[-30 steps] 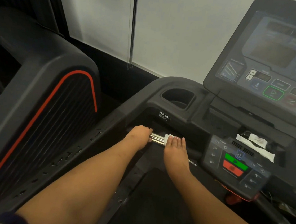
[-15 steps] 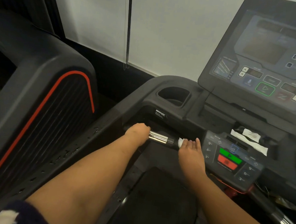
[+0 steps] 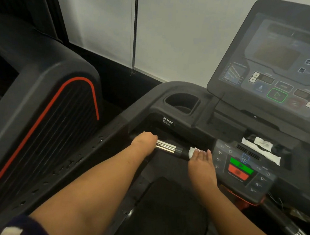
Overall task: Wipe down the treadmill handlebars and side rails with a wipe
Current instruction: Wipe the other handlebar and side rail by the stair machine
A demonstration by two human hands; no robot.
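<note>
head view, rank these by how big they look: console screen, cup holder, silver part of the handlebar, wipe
1. console screen
2. cup holder
3. silver part of the handlebar
4. wipe, though the right hand covers most of it

Left hand [image 3: 144,142] curled in a grip, right hand [image 3: 202,162] flat and outstretched

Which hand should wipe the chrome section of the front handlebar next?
Right. The right hand presses the wipe on the handlebar, just beside the chrome section; the left hand grips the bar bare.
</note>
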